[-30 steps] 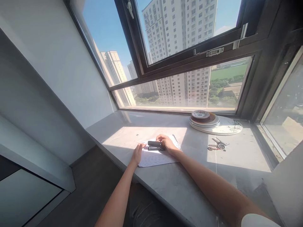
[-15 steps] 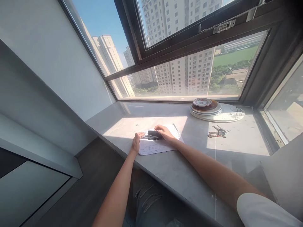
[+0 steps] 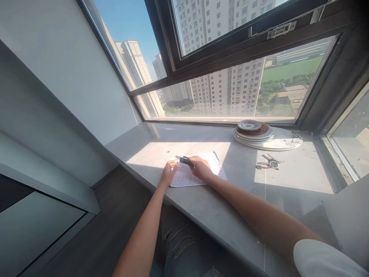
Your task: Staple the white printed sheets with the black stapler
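My right hand (image 3: pixel 200 167) is wrapped round a black stapler (image 3: pixel 186 160), whose front end points left over the paper. Beneath it lies a small stack of printed paper sheets (image 3: pixel 184 179) on the pale stone windowsill (image 3: pixel 210 204). At the left edge of the sheets, the fingers of my left hand (image 3: pixel 169 172) are closed on the paper, close to the stapler's tip. Two tiny dark bits (image 3: pixel 168 151), perhaps staples, lie just beyond the paper.
To the right is a metal watch-like object with arms (image 3: pixel 271 162). Behind it sits a stack of plates (image 3: pixel 253 130) on a large white oval board (image 3: pixel 285 142). A dark-framed window (image 3: pixel 230 65) rises at the back; the sill's front edge runs above my legs.
My right hand has closed round the stapler and tilted it, its front end up toward the left corner. My left hand's fingers have curled in over the paper's edge.
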`<state>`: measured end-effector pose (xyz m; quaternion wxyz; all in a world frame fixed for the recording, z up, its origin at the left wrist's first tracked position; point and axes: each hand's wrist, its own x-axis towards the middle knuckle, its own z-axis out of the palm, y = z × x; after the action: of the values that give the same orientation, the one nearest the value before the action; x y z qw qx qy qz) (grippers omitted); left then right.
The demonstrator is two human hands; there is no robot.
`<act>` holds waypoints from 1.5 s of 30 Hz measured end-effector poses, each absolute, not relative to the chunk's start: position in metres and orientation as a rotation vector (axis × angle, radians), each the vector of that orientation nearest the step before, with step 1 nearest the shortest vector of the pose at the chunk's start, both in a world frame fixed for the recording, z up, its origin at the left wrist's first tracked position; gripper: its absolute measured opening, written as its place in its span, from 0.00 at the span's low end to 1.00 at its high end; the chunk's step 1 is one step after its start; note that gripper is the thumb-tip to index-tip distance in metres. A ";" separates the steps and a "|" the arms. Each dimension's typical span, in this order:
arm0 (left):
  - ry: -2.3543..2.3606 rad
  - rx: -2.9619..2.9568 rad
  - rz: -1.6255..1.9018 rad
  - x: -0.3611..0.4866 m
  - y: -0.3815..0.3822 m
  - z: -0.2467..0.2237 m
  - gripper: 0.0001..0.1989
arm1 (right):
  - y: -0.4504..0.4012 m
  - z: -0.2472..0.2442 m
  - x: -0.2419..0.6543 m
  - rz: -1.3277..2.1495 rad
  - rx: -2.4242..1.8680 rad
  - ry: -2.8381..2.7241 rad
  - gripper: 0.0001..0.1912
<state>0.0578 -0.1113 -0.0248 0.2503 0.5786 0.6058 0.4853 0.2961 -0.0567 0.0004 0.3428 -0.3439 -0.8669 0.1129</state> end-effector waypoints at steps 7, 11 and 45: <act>1.639 1.760 1.324 0.060 -0.109 -0.023 0.11 | -0.056 -0.011 0.287 -0.198 -0.358 -2.197 0.22; 1.609 1.692 1.320 0.063 -0.110 -0.022 0.10 | -0.057 -0.012 0.287 -0.293 -0.264 -2.225 0.23; 1.769 1.532 1.351 0.065 -0.114 -0.018 0.19 | -0.067 -0.003 0.288 -0.146 -0.336 -2.367 0.19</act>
<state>0.0645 -0.1143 -0.0176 0.2178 0.5535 0.6388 0.4880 0.2880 -0.0669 -0.0028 0.3648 -0.1308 -0.9201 -0.0568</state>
